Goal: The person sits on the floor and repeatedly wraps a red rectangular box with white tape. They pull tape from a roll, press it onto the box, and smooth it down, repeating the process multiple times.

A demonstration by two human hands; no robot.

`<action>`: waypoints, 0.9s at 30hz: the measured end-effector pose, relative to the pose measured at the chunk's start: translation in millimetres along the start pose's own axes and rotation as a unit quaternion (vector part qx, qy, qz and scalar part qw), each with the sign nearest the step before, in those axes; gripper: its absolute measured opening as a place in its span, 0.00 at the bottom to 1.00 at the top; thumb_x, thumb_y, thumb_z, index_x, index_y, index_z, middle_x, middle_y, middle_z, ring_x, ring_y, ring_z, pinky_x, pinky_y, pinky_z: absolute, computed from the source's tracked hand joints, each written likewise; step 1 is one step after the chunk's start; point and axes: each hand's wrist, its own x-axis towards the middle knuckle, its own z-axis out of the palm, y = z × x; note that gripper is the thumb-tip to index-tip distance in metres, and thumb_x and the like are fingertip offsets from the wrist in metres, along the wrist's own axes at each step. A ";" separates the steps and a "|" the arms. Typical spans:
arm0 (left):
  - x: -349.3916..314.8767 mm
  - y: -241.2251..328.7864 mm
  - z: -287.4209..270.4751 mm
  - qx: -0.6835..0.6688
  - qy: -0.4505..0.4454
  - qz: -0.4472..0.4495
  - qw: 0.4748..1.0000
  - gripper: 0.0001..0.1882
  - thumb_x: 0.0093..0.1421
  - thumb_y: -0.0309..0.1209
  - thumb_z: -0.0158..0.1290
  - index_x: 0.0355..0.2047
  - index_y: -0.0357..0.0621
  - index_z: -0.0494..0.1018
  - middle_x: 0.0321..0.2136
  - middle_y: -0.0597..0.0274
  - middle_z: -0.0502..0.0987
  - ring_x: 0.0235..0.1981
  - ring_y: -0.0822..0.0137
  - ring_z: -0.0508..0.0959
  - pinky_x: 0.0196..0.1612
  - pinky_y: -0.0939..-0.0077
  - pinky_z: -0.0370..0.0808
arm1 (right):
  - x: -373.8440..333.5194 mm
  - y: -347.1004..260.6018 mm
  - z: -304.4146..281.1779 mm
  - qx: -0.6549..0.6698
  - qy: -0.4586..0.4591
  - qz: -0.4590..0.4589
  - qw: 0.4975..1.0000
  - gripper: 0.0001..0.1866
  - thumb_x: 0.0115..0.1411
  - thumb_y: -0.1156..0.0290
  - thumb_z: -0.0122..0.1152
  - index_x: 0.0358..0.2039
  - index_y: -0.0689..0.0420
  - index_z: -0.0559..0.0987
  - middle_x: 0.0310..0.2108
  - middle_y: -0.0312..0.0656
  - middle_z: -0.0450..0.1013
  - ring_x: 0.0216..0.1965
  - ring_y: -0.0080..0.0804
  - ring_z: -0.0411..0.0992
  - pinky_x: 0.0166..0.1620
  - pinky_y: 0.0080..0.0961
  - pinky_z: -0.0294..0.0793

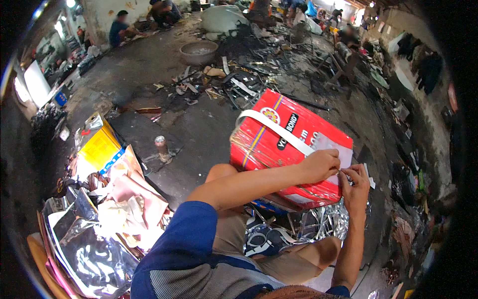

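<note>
A red carton point(264, 144) wrapped in clear tape sits tilted in front of my knees. Across its top runs a long white strip point(284, 132), curling over the far left edge and leading to my left hand point(321, 164). That hand is closed, its fingers pinched at the strip's near end. Close beside it, my right hand point(354, 184) is closed too, thumb and finger pressed together at the carton's right side. What the right fingertips pinch is too small to tell. A pale sheet point(336, 149) lies on the carton by my hands; short white ends show past my right fingers.
At left stand a yellow can point(101, 149), a metal-topped post point(161, 145) and a heap of pinkish material point(137, 192) beside shiny dark sheets point(92, 249). Silvery strips point(328, 219) lie under the carton. Scraps and a basin point(199, 52) are farther off, with people sitting beyond.
</note>
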 end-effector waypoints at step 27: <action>37.2 1.2 -11.5 0.039 -0.111 -0.097 0.988 0.06 0.48 0.28 0.62 0.27 0.38 0.82 0.25 0.52 0.81 0.25 0.61 0.81 0.32 0.69 0.77 | 2.2 44.2 39.2 0.312 0.092 0.266 0.907 0.20 0.47 0.79 0.61 0.44 0.54 0.72 0.17 0.27 0.60 0.18 0.16 0.57 0.22 0.20 0.55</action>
